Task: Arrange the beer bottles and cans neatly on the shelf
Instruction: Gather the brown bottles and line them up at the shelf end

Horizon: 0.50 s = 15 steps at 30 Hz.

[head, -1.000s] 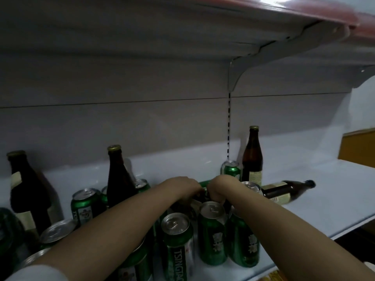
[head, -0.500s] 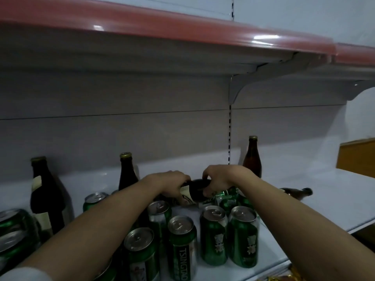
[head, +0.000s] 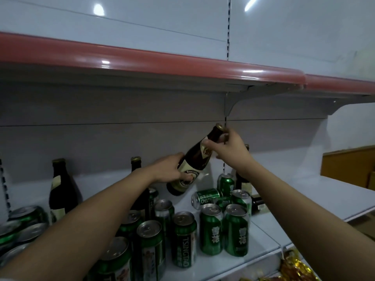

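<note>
- Hidden or cut off: the left forearm covers several green cans at 7 o'clock; cans at the far left edge are cropped and blurred. A brown bottle (head: 242, 179) standing behind the right wrist shows only its cap and lower body. A dark bottle lying flat (head: 257, 203) at 4 o'clock is mostly covered by the right forearm.
- Held bottle (head: 195, 161): brown glass with a gold cap, tilted with its neck toward 1 o'clock and its base toward 7 o'clock, raised clear of the white shelf (head: 261, 238) and above the cans.
- Left hand (head: 170, 169): wrapped around the bottle's lower body, thumb across the cream label.
- Right hand (head: 225, 145): fingertips pinched on the neck just below the cap.
- Count, bottles: four others in view: two upright at 9 o'clock, a tall one (head: 60, 185) and another (head: 136, 165) behind the left wrist, plus the two noted above.
- Count, cans: at least a dozen green cans; the exact number cannot be told. One can lies on its side (head: 207, 197); the rest that show stand upright.
- Writing: the held bottle's label begins "Franzis", the rest unreadable. An upright can (head: 185, 240) reads "TSINGTAO"; the lying can shows the same word upside down. Two front cans (head: 211, 230) (head: 236, 232) carry white Chinese characters.
- Upper shelf: red front edge strip (head: 162, 63) across 12 o'clock.
- Gold foil packaging (head: 292, 266), cut off at 5 o'clock.
</note>
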Each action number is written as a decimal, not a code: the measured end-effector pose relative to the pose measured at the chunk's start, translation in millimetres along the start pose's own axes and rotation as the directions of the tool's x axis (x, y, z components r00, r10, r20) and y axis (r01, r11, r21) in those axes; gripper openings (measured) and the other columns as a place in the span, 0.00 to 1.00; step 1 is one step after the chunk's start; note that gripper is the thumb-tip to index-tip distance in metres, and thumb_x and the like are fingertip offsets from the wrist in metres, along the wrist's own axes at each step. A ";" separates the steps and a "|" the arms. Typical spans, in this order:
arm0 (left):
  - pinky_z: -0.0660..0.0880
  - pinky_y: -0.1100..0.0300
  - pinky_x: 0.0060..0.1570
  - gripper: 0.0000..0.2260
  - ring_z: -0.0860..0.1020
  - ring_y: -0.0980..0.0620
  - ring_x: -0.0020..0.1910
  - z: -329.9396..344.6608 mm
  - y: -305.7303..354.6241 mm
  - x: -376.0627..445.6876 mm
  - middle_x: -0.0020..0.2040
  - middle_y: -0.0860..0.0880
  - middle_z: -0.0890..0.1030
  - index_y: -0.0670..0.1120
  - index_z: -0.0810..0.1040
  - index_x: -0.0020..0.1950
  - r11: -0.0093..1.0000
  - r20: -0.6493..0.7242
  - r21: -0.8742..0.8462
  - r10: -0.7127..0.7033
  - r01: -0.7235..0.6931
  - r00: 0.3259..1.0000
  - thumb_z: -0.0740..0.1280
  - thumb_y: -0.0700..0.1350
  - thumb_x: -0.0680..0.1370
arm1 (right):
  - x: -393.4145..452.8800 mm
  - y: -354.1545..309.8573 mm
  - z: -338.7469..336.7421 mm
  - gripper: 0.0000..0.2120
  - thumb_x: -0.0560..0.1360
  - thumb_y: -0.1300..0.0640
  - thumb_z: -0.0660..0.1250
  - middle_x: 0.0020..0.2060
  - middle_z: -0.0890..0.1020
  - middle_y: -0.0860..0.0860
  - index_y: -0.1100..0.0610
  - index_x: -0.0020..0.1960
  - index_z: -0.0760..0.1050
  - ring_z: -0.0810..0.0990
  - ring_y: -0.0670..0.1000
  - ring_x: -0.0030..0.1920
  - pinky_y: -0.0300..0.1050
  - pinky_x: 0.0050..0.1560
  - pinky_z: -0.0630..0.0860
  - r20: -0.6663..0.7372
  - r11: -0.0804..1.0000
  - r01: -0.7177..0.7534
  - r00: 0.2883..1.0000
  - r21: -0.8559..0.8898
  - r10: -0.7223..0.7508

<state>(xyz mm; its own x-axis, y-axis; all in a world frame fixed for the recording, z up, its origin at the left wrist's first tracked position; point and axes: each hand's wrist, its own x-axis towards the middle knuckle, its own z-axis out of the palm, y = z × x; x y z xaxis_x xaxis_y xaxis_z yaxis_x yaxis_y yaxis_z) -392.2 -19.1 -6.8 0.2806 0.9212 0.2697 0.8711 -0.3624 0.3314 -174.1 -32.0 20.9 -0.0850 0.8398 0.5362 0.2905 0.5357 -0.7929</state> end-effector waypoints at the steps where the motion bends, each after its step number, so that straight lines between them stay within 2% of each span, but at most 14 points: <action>1: 0.77 0.49 0.57 0.31 0.79 0.49 0.57 -3.6 4.5 -3.4 0.62 0.49 0.79 0.51 0.69 0.69 1.000 -0.013 -0.021 0.002 -0.003 1.000 0.74 0.60 0.71 | -4.3 0.3 2.3 0.27 0.75 0.47 0.72 0.53 0.79 0.51 0.55 0.69 0.67 0.81 0.51 0.53 0.54 0.53 0.81 0.040 0.997 -0.040 0.999 0.064 0.038; 4: 0.77 0.49 0.57 0.31 0.79 0.50 0.57 -16.0 21.2 -17.9 0.63 0.49 0.79 0.51 0.70 0.69 0.993 -0.043 -0.112 0.033 -0.037 0.999 0.71 0.63 0.71 | -16.2 -3.6 10.1 0.25 0.79 0.45 0.67 0.59 0.80 0.51 0.54 0.70 0.66 0.81 0.50 0.56 0.49 0.49 0.80 0.138 0.971 -0.141 0.984 0.194 0.116; 7: 0.78 0.50 0.59 0.31 0.80 0.53 0.56 -24.5 37.8 -36.6 0.61 0.51 0.81 0.51 0.72 0.68 0.963 -0.046 -0.260 0.065 -0.075 0.997 0.69 0.64 0.69 | -24.7 -14.1 15.8 0.22 0.80 0.43 0.64 0.57 0.81 0.49 0.51 0.69 0.68 0.82 0.51 0.54 0.48 0.45 0.80 0.187 0.917 -0.216 0.969 0.336 0.160; 11: 0.78 0.52 0.58 0.25 0.82 0.55 0.54 -30.9 55.1 -61.1 0.57 0.52 0.82 0.51 0.73 0.65 0.901 -0.054 -0.424 0.083 -0.098 0.995 0.67 0.61 0.72 | -37.2 -27.8 20.3 0.18 0.81 0.42 0.61 0.55 0.83 0.51 0.51 0.66 0.71 0.84 0.52 0.51 0.49 0.41 0.82 0.163 0.841 -0.237 0.970 0.487 0.178; 13: 0.78 0.50 0.59 0.28 0.82 0.53 0.55 -30.7 59.4 -75.1 0.59 0.50 0.81 0.49 0.70 0.69 0.880 -0.049 -0.469 0.058 -0.074 0.997 0.66 0.61 0.74 | -47.4 -31.7 22.2 0.19 0.80 0.40 0.61 0.54 0.84 0.52 0.53 0.64 0.72 0.85 0.53 0.49 0.48 0.38 0.82 0.126 0.844 -0.235 0.972 0.481 0.198; 15: 0.77 0.49 0.61 0.25 0.81 0.52 0.57 -26.1 63.5 -90.8 0.61 0.49 0.80 0.49 0.66 0.72 0.860 -0.024 -0.508 0.036 -0.043 0.999 0.65 0.59 0.79 | -58.5 -34.2 25.0 0.22 0.79 0.39 0.62 0.52 0.84 0.54 0.55 0.63 0.72 0.86 0.53 0.47 0.48 0.37 0.82 0.091 0.859 -0.240 0.970 0.452 0.224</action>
<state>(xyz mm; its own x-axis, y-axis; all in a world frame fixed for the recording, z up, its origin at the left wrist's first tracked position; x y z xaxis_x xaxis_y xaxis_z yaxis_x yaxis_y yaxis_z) -372.9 -129.5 13.4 0.3017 0.9040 0.3029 0.5326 -0.4233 0.7329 -202.9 -97.2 9.4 -0.1044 0.9427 0.3167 -0.1612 0.2982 -0.9408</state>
